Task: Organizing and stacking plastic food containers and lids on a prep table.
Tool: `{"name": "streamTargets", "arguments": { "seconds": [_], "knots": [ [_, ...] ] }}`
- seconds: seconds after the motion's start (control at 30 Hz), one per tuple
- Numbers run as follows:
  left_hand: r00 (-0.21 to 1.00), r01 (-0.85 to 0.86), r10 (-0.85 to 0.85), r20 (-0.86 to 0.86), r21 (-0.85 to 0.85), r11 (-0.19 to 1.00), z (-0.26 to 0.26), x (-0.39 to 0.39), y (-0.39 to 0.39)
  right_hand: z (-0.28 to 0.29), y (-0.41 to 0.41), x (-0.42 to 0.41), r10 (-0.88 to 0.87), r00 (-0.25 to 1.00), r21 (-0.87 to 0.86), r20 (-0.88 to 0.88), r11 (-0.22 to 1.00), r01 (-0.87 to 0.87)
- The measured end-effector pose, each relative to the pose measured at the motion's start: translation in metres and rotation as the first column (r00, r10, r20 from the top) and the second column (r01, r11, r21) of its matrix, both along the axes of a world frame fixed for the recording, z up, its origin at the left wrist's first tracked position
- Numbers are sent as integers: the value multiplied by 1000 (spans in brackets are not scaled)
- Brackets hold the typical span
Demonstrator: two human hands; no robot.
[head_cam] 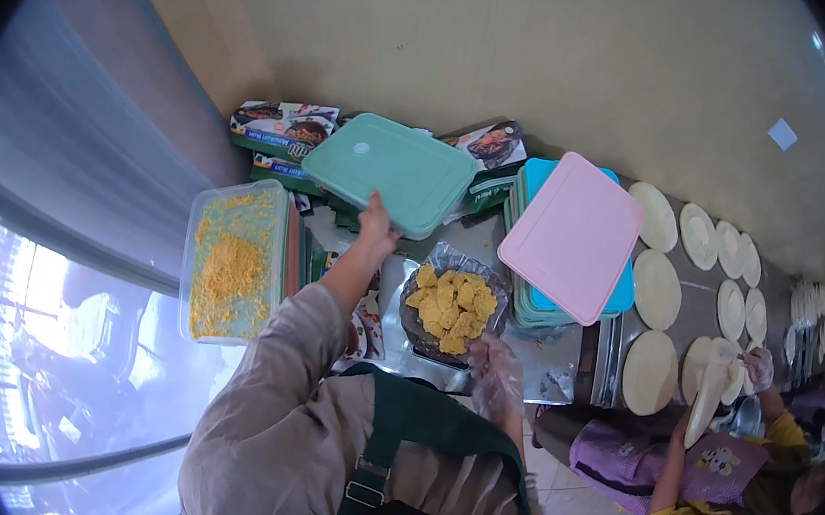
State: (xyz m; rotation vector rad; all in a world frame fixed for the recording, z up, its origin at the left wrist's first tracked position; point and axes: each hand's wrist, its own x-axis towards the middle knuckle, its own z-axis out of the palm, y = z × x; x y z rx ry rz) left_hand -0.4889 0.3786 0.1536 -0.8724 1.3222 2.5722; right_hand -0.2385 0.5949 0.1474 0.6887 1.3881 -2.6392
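My bare left hand (378, 225) grips the near edge of a mint-green plastic lid (395, 169), its fingers partly hidden at the rim. Whether a container sits under this lid I cannot tell. In a clear plastic glove, my right hand (496, 376) is at the near right edge of a dark round dish (414, 318) lined with clear plastic. Yellow crumbly chunks (452, 307) are heaped in the dish. The glove blurs the right fingers. To the left, a clear rectangular container (193, 265) holds orange-yellow crumbs (232, 269).
Printed food packs (283, 123) lie behind the green lid. A pink lid (573, 237) rests askew on stacked lids, a blue one (624, 291) beneath it. Round flat dough sheets (649, 373) cover the right table. There, a co-worker's gloved hand (757, 368) handles dough. A curtain (96, 111) hangs left.
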Motion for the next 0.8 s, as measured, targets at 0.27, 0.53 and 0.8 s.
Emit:
{"name": "streamTargets", "arguments": {
  "seconds": [0.27, 0.53, 0.8],
  "knots": [
    [913, 274, -238, 332, -66, 959, -38, -28, 43, 3, 18, 16, -95, 971, 95, 218, 993, 76],
    [878, 388, -407, 253, 123, 913, -48, -24, 27, 12, 3, 3, -99, 969, 110, 224, 991, 76],
    [841, 435, -436, 319, 79, 897, -38, 15, 28, 19, -13, -17, -108, 977, 119, 182, 989, 87]
  ]
}}
